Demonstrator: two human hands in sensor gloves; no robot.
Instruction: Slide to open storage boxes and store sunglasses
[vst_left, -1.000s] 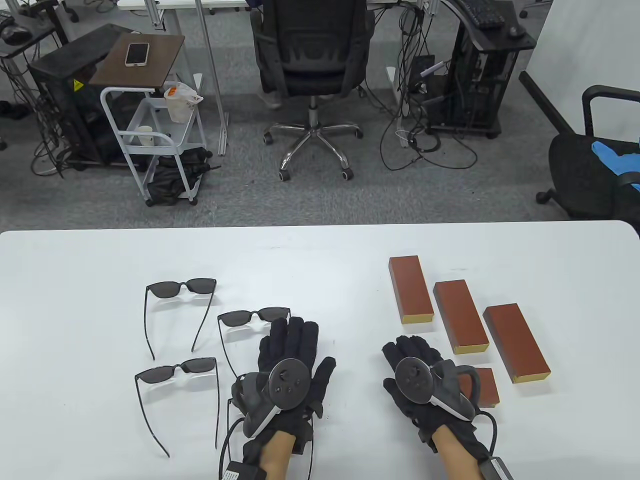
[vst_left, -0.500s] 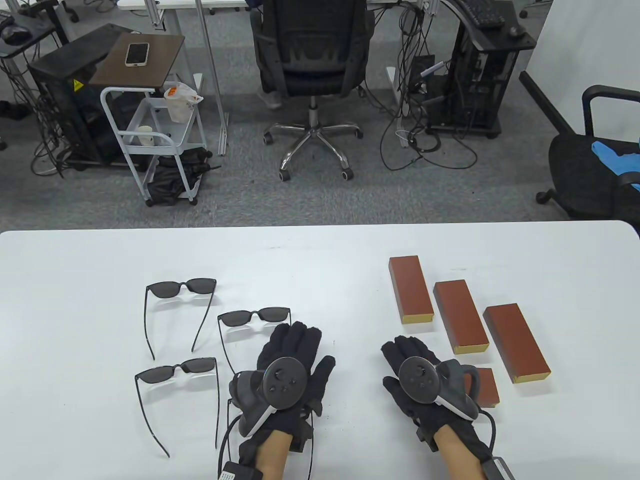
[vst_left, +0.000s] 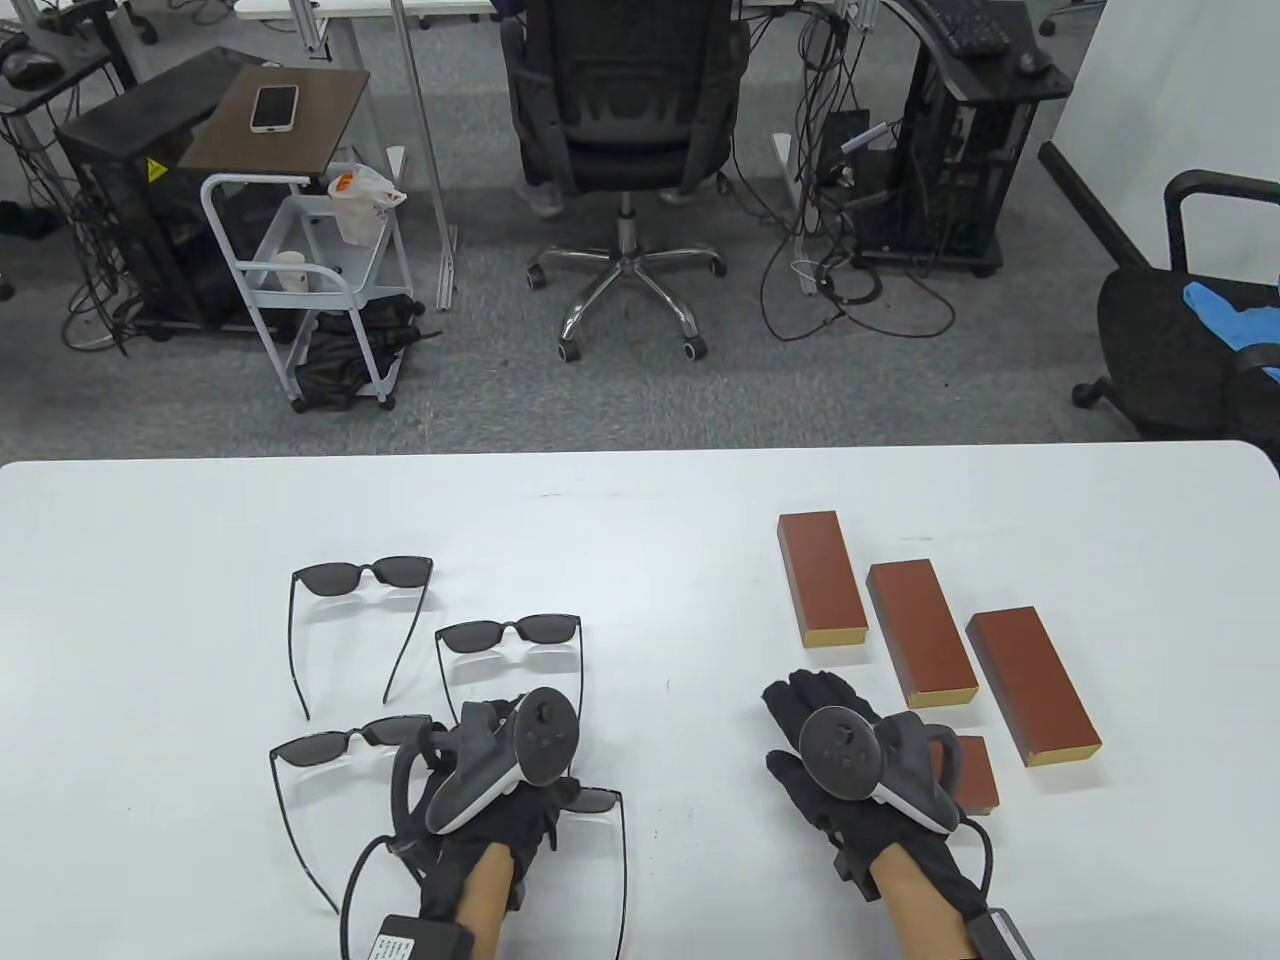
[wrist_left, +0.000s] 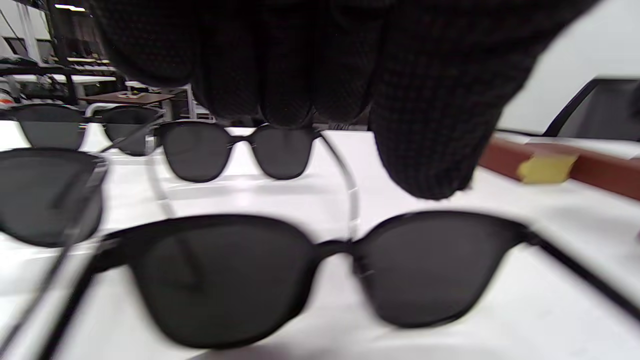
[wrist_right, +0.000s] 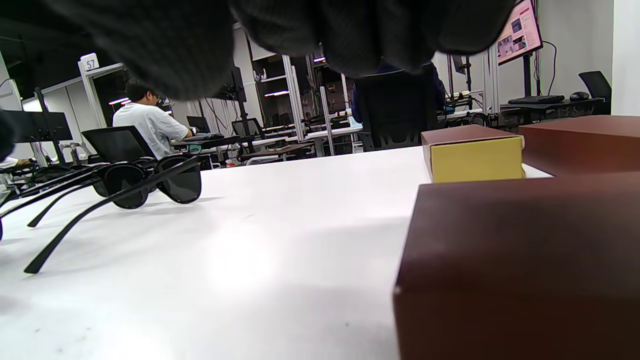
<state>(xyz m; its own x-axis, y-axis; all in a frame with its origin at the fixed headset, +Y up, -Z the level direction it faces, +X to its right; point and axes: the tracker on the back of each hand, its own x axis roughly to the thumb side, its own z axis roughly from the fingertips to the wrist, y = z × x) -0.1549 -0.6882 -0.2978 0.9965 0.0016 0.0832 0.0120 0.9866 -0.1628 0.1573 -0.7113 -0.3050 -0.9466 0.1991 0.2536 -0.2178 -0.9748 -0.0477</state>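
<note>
1. My left hand (vst_left: 505, 800), in a black sensor glove with a grey tracker strapped to its back, is near the desk's front edge, left of centre. It sits above the nearest pair of black plastic sunglasses with dark lenses (wrist_left: 310, 272). In the left wrist view my gloved fingers (wrist_left: 425, 125) hang straight down just over the frame's top rim. I cannot tell whether they touch it.

2. My right hand (vst_left: 850, 770), gloved the same way, lies flat on the white desk (vst_left: 650, 520) with its fingers straight and relaxed, holding nothing. It is near the front edge, right of centre.

3. Just right of my right hand, partly hidden behind its tracker, sits a brown rectangular storage box (vst_left: 975, 775), closed.

4. Three more long brown boxes with yellow end panels step back toward the desk's far right: the nearest (vst_left: 1032, 685), a middle one (vst_left: 920, 632) and the farthest (vst_left: 822, 578). All three are closed and lie apart from each other.

5. Three other pairs of black sunglasses stand on the left half of the desk with arms unfolded toward me: one (vst_left: 350, 740) beside my left hand, one (vst_left: 510, 632) just beyond it, and one (vst_left: 362, 576) farthest back.

6. Beyond the desk's far edge there is grey carpet with a black office chair (vst_left: 625, 100) and a small white cart (vst_left: 310, 270).
</note>
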